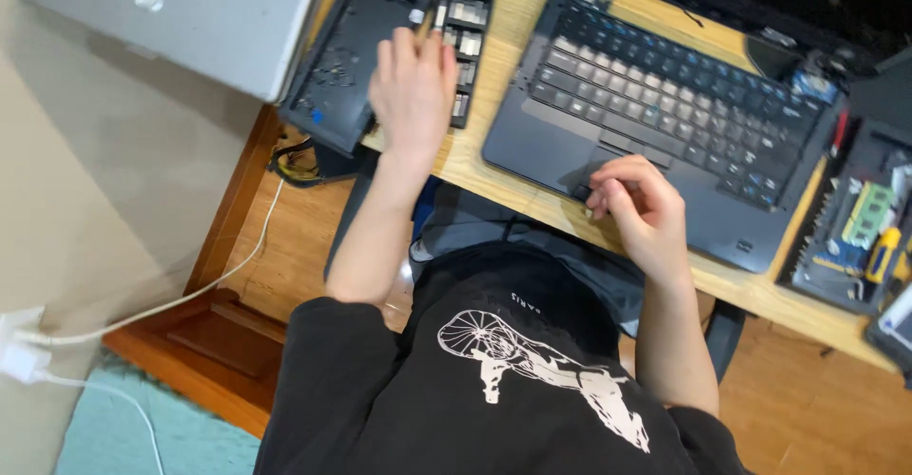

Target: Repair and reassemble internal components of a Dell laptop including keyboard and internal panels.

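Note:
My left hand reaches over a black tray of small screwdriver bits on the wooden desk, fingertips pinching a thin brownish tool or bit at the tray's top. My right hand rests curled on the front edge of a dark laptop base with its keyboard exposed, fingertips touching the palm rest near the touchpad. Whether the right hand holds something small cannot be told.
A black flat lid or panel lies left of the bit tray, overhanging the desk edge. A case with tools and a green circuit module sits at right. White cables run across the floor at left. A grey box stands top left.

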